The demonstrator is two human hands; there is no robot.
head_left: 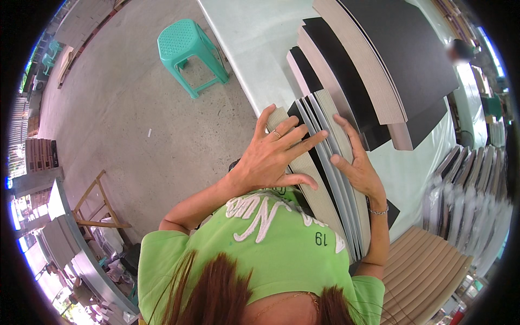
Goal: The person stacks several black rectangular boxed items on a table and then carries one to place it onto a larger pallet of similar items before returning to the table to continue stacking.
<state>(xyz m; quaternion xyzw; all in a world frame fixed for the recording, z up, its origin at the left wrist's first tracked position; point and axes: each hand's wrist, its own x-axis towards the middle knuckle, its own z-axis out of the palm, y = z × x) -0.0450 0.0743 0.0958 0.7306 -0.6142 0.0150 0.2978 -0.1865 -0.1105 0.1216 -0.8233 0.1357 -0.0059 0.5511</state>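
Note:
A bundle of thin panels [351, 208], pale beige, black and silvery grey at their edges, stands on edge against my front. My left hand [273, 153], a ring on one finger, lies across the top edges with its fingers spread wide. From the right side, my right hand [362, 168] holds the outer beige part of the bundle, thumb and a finger over its edge; the other fingers are partly hidden. Just beyond are fanned stacks of black panels [401, 54] with beige edges, lying on a white-covered table [238, 38].
A green plastic stool [187, 46] stands on the concrete floor [130, 108] at far left. Brown panels [425, 271] are stacked at lower right, near plastic-wrapped panels [466, 195]. A wooden frame [97, 203] and a long workbench [89, 260] are at left.

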